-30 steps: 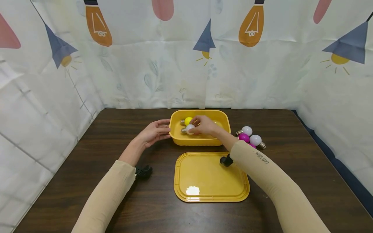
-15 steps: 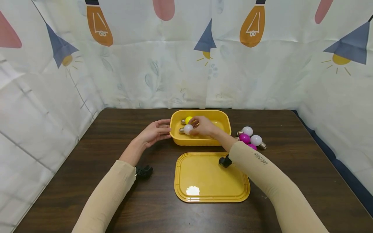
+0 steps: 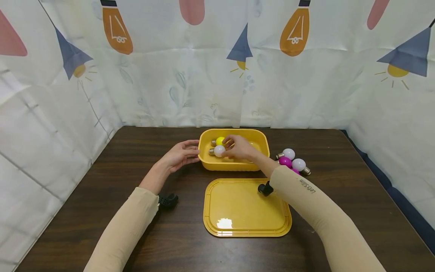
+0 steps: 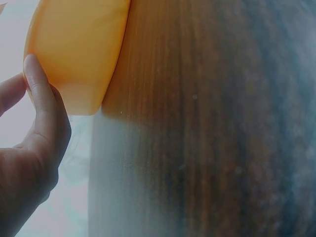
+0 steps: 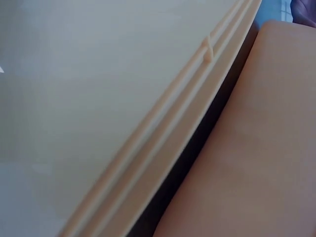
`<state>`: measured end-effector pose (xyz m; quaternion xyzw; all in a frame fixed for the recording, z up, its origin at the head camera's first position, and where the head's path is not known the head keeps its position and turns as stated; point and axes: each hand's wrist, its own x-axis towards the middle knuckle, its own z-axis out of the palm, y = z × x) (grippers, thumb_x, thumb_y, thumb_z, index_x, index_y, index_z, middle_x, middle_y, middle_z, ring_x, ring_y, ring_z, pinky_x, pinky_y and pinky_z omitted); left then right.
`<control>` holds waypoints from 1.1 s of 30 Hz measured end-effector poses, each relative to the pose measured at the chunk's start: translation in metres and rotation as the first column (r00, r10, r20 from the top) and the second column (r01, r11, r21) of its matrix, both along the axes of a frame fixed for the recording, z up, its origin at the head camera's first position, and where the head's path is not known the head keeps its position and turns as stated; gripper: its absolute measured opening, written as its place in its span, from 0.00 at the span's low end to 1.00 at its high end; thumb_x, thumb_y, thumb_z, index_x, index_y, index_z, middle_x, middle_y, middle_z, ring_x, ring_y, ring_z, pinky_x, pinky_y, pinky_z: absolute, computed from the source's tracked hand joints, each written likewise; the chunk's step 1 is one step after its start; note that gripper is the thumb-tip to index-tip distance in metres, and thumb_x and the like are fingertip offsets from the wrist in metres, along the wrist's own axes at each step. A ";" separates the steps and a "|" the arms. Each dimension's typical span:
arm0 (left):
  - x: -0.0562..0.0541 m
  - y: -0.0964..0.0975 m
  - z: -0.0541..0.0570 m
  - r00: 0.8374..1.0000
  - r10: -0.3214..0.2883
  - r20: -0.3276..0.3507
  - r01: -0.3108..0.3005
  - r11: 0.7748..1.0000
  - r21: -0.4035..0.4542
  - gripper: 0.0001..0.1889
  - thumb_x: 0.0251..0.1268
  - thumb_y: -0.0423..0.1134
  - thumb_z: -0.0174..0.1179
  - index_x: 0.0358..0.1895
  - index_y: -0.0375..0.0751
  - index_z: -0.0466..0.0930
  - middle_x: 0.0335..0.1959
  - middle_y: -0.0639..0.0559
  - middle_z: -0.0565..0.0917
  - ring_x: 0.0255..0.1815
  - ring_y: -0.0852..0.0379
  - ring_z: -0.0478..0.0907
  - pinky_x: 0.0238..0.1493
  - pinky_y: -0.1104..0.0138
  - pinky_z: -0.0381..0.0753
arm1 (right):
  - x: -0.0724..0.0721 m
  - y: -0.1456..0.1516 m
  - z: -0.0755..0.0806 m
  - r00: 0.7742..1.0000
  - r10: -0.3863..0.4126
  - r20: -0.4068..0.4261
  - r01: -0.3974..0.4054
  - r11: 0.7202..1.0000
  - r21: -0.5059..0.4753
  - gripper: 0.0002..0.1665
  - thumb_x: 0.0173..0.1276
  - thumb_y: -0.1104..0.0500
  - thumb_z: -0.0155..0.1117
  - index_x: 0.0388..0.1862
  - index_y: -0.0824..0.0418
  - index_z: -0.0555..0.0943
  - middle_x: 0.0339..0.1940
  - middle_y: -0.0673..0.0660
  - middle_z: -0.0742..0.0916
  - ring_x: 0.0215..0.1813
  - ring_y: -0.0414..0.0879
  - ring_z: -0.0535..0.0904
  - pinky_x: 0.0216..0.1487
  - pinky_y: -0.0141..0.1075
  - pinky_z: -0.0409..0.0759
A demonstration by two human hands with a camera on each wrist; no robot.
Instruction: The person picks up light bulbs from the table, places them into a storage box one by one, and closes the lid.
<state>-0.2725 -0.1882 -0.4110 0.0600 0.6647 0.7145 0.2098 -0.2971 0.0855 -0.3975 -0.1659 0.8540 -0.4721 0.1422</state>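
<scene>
My left hand (image 3: 181, 154) has its fingers outstretched against the left end of a yellow plastic box (image 3: 234, 166); the left wrist view shows its fingertips at the rim. Inside the box, a white light bulb (image 3: 219, 151) lies with its metal base pointing left, and a yellow bulb (image 3: 220, 141) lies just behind it. My right hand (image 3: 239, 147) reaches into the box from the right. Its loosely bent fingers and thumb are right at the white bulb's round end, not wrapped around it. The right wrist view does not show this hand.
A yellow lid-like tray (image 3: 248, 211) lies flat in front of the box, under the right forearm. To the right of the box, several bulbs sit together, including a white bulb (image 3: 298, 164) and a magenta bulb (image 3: 285, 161). The dark wooden table (image 3: 102, 189) meets a patterned curtain (image 3: 153, 87) behind.
The white bulb has shifted slightly left inside the box and now lies still, while the right hand has eased off it and drawn slightly right. The left hand stays at the box's end.
</scene>
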 end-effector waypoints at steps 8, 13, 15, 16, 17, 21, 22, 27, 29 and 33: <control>0.001 -0.001 0.001 1.000 0.000 0.007 0.000 1.000 0.001 0.32 0.78 0.29 0.56 0.80 0.36 0.56 0.64 0.31 0.72 0.49 0.49 0.84 0.54 0.62 0.85 | 0.000 0.009 0.004 0.999 0.020 -0.040 -0.018 0.999 0.042 0.27 0.63 0.62 0.78 0.58 0.66 0.79 0.52 0.63 0.83 0.52 0.54 0.82 0.45 0.38 0.88; 0.001 -0.001 0.001 1.000 -0.002 0.003 0.002 1.000 0.002 0.32 0.78 0.29 0.56 0.80 0.36 0.56 0.65 0.31 0.72 0.50 0.49 0.84 0.54 0.62 0.85 | 0.005 0.016 0.011 0.998 0.038 -0.055 -0.035 0.998 0.061 0.27 0.65 0.62 0.76 0.61 0.67 0.78 0.55 0.65 0.82 0.55 0.56 0.82 0.49 0.40 0.87; 0.001 -0.002 0.000 1.000 -0.005 0.001 0.005 1.000 0.003 0.32 0.78 0.30 0.56 0.80 0.36 0.56 0.65 0.31 0.73 0.50 0.49 0.84 0.55 0.62 0.85 | 0.006 0.020 0.013 0.997 0.046 -0.063 -0.042 0.997 0.061 0.27 0.66 0.63 0.75 0.62 0.68 0.77 0.56 0.65 0.82 0.56 0.57 0.82 0.51 0.41 0.86; 0.001 -0.002 0.000 1.000 -0.008 0.000 0.008 1.000 0.005 0.32 0.78 0.30 0.56 0.80 0.36 0.56 0.64 0.31 0.73 0.50 0.49 0.84 0.55 0.62 0.85 | 0.007 0.022 0.014 0.996 0.050 -0.069 -0.045 0.997 0.064 0.27 0.67 0.63 0.75 0.62 0.68 0.77 0.56 0.66 0.82 0.56 0.57 0.82 0.52 0.41 0.86; 0.000 -0.002 0.000 1.000 -0.008 0.000 0.008 1.000 0.005 0.32 0.78 0.30 0.56 0.80 0.36 0.56 0.64 0.31 0.73 0.50 0.49 0.84 0.55 0.62 0.85 | 0.007 0.025 0.016 0.996 0.053 -0.076 -0.048 0.997 0.068 0.28 0.67 0.62 0.74 0.63 0.68 0.77 0.57 0.66 0.82 0.57 0.56 0.82 0.53 0.41 0.85; 0.000 -0.001 0.000 1.000 -0.006 0.003 0.006 1.000 0.007 0.32 0.79 0.30 0.56 0.80 0.36 0.55 0.63 0.32 0.74 0.49 0.50 0.84 0.55 0.62 0.85 | 0.009 0.035 0.020 0.995 0.062 -0.073 -0.059 0.997 0.047 0.28 0.69 0.63 0.73 0.65 0.70 0.76 0.57 0.67 0.81 0.57 0.57 0.82 0.54 0.43 0.85; 0.000 -0.001 0.001 1.000 -0.003 0.006 0.003 1.000 0.008 0.32 0.79 0.30 0.56 0.80 0.37 0.56 0.63 0.32 0.74 0.49 0.50 0.84 0.54 0.62 0.85 | 0.009 0.037 0.021 0.996 0.063 -0.070 -0.060 0.997 0.041 0.28 0.69 0.63 0.73 0.65 0.70 0.76 0.57 0.67 0.81 0.57 0.57 0.82 0.54 0.43 0.85; 0.000 0.000 0.002 1.000 -0.004 0.008 0.004 1.000 0.010 0.32 0.79 0.30 0.56 0.80 0.37 0.56 0.63 0.32 0.74 0.48 0.50 0.84 0.54 0.61 0.85 | 0.009 0.049 0.022 0.996 0.069 -0.062 -0.070 0.998 -0.003 0.27 0.69 0.64 0.73 0.63 0.72 0.76 0.56 0.69 0.81 0.56 0.58 0.83 0.53 0.43 0.85; 0.000 0.000 0.002 1.000 -0.005 0.009 0.005 1.000 0.009 0.32 0.79 0.30 0.56 0.80 0.37 0.56 0.63 0.32 0.74 0.48 0.50 0.84 0.54 0.62 0.85 | 0.009 0.053 0.022 0.995 0.075 -0.064 -0.076 0.997 -0.008 0.27 0.69 0.64 0.72 0.63 0.72 0.76 0.56 0.70 0.81 0.56 0.58 0.83 0.53 0.43 0.85; 0.000 0.000 0.002 1.000 -0.002 0.010 0.002 1.000 0.006 0.32 0.79 0.29 0.56 0.80 0.37 0.56 0.64 0.31 0.73 0.47 0.51 0.84 0.53 0.62 0.86 | 0.012 0.060 0.024 0.996 0.071 -0.061 -0.071 0.997 -0.005 0.26 0.70 0.64 0.71 0.63 0.70 0.76 0.58 0.70 0.81 0.55 0.57 0.83 0.53 0.43 0.85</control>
